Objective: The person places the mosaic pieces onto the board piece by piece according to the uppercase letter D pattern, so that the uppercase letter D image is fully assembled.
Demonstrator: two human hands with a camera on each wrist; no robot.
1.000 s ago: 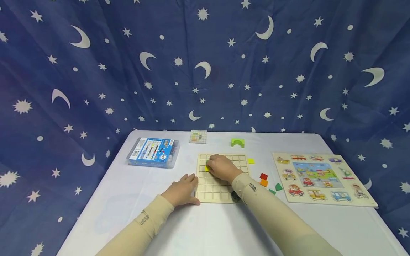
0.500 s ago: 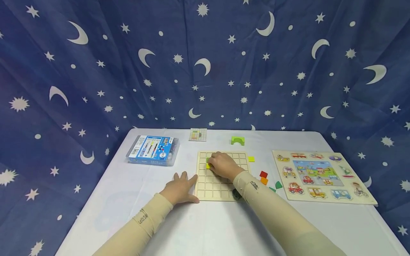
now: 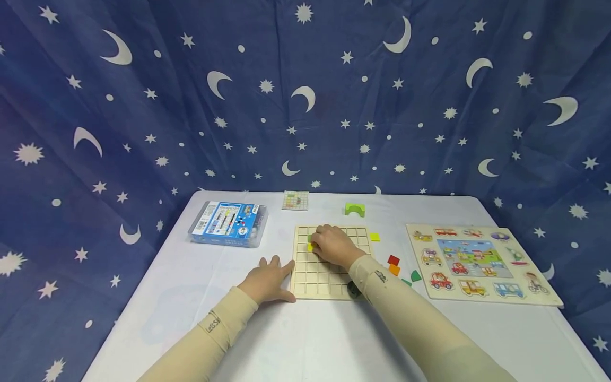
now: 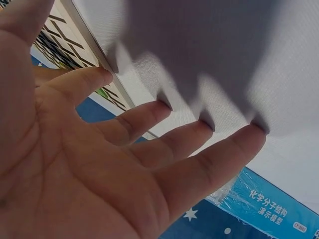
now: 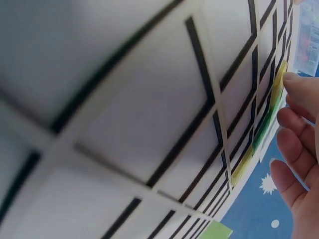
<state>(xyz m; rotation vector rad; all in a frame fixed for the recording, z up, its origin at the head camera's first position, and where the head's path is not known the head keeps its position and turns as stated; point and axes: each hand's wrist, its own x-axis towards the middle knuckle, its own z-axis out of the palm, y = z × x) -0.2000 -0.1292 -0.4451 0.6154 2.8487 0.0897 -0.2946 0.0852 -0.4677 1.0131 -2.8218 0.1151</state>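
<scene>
A wooden grid board (image 3: 317,278) lies in the middle of the table. My right hand (image 3: 332,245) reaches over its upper left part, pinching a yellow square tile (image 3: 311,247) at its cells. A green tile (image 3: 310,238) shows just above it. In the right wrist view, the thumb tip rests at the yellow tile (image 5: 278,83), with green and more yellow along the same row. My left hand (image 3: 267,281) is spread beside the board's left edge, index fingertip and thumb at the edge; in the left wrist view its other fingertips (image 4: 207,124) meet the white cloth.
A dark round piece (image 3: 354,289) sits at the board's lower right. Right of the board lie a yellow tile (image 3: 374,237), red tile (image 3: 393,260), orange tile (image 3: 394,269) and green pieces (image 3: 415,276). Around stand a picture puzzle (image 3: 482,289), green arch (image 3: 355,209), pattern card (image 3: 295,200) and blue-labelled box (image 3: 229,223).
The right hand and the yellow tile have shifted slightly right on the board. The left hand's fingers have spread wider beside the edge. The head view has tilted a little.
</scene>
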